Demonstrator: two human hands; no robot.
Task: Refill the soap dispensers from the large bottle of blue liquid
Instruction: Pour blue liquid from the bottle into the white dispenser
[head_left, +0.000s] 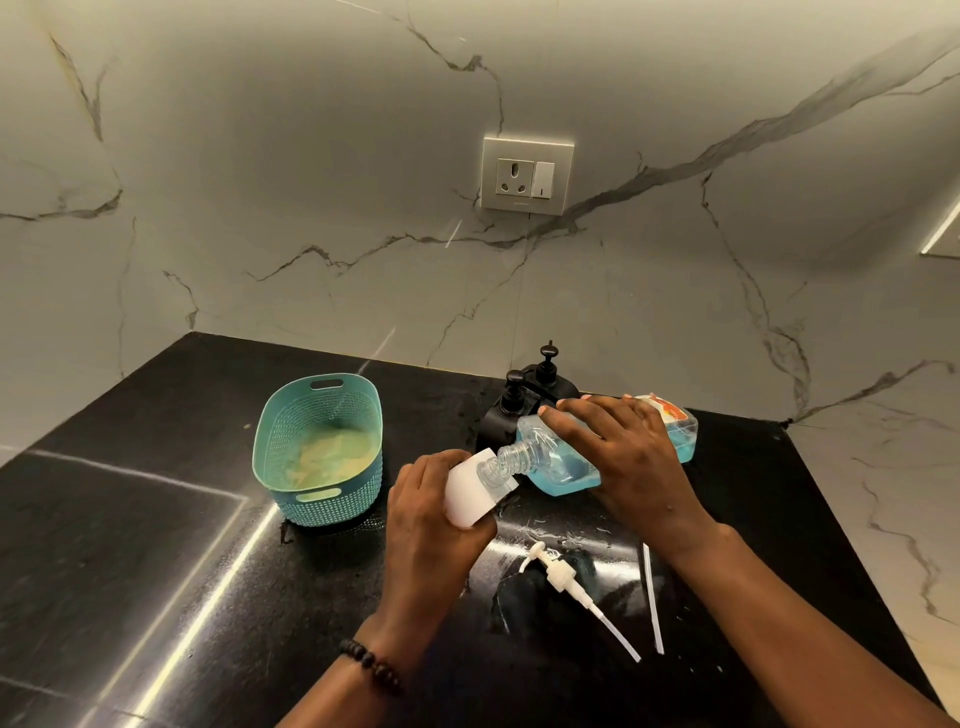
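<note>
My right hand (618, 447) grips the large clear bottle of blue liquid (566, 465), tipped nearly flat with its threaded neck pointing left. The neck sits at the open mouth of a white dispenser (470, 499), which my left hand (431, 504) holds tilted toward it. The dispenser's white pump head (558, 571) lies on the black counter (156, 519) in front of my hands. A loose white tube (653, 597) lies to its right. Two black pump dispensers (519, 400) stand behind the bottle, partly hidden.
A teal perforated basket (322, 447) with a yellowish cloth inside stands left of my hands. The marble wall behind carries a socket plate (527, 176). Water drops wet the counter near the pump head. The counter ends at the right by a marble surface.
</note>
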